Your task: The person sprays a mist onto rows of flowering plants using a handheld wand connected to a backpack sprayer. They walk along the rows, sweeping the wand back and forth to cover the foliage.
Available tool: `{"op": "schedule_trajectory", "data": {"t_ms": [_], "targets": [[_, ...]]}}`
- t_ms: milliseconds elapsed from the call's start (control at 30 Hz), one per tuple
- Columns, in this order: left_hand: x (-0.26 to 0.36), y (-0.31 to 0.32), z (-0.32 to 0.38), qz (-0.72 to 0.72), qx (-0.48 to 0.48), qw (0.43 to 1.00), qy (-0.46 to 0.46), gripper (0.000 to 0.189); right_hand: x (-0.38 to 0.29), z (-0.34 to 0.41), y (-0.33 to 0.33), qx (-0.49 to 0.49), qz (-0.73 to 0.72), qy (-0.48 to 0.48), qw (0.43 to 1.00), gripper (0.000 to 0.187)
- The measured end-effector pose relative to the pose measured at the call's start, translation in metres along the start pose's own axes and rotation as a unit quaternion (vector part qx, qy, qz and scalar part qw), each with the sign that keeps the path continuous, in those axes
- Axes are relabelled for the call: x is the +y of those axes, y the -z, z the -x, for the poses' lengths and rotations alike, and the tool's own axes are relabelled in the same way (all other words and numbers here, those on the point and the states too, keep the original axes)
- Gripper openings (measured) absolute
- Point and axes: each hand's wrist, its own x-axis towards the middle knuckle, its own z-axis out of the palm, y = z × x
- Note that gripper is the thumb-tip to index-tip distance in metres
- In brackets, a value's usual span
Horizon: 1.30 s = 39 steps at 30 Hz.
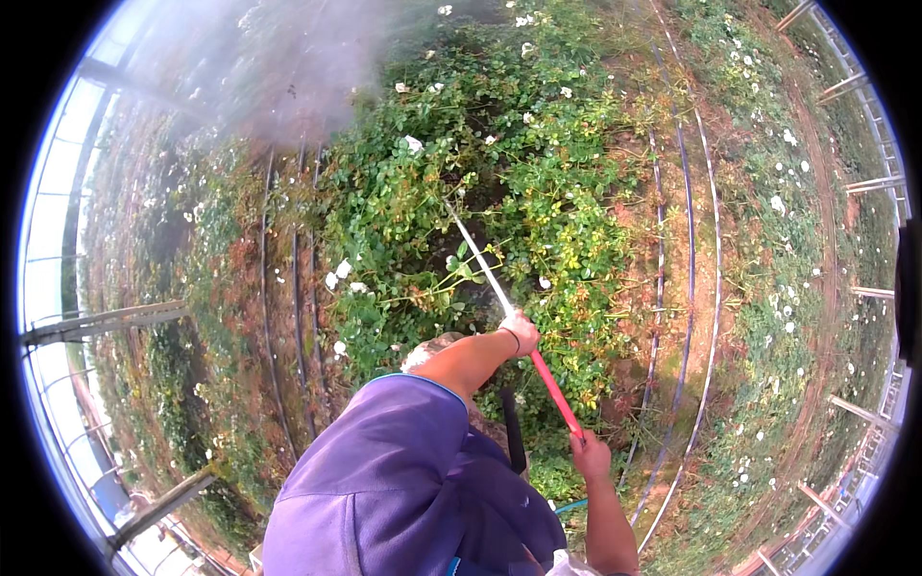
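Note:
My left hand, with a dark band at the wrist, grips a long pole-like lance where its silvery tube meets the red handle section. Lower down, my right hand is closed around the rear end of the red handle. The lance slants up and left over a bed of rose bushes with white blooms. Its far tip lies among the leaves. A teal hose shows beside my right forearm; where it joins is hidden.
Dark irrigation lines run along the soil on the left, with more pipes on the right. Further rose rows flank both sides. Wooden posts and a greenhouse frame stand at the edges. Whitish haze blurs the upper left.

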Motion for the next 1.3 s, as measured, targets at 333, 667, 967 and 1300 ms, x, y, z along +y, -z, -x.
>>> {"op": "schedule_trajectory", "data": {"t_ms": [333, 667, 967, 1300], "targets": [[0.230, 0.041, -0.004, 0.153, 0.112, 0.981, -0.026, 0.016, 0.179, 0.096, 0.179, 0.108, 0.218, 0.052, 0.969, 0.031], [0.254, -0.072, 0.026, -0.025, -0.275, 0.916, -0.291, 0.025, 0.062, 0.275, 0.010, -0.183, -0.368, -0.299, 0.861, 0.030], [-0.099, 0.001, -0.005, -0.037, -0.248, 0.966, -0.057, 0.018, -0.142, 0.001, -0.042, -0.090, -0.209, -0.129, 0.965, 0.042], [-0.120, 0.147, -0.002, -0.034, -0.053, 0.997, -0.053, 0.018, -0.092, -0.091, 0.051, 0.022, -0.095, -0.028, 0.995, 0.035]]}}
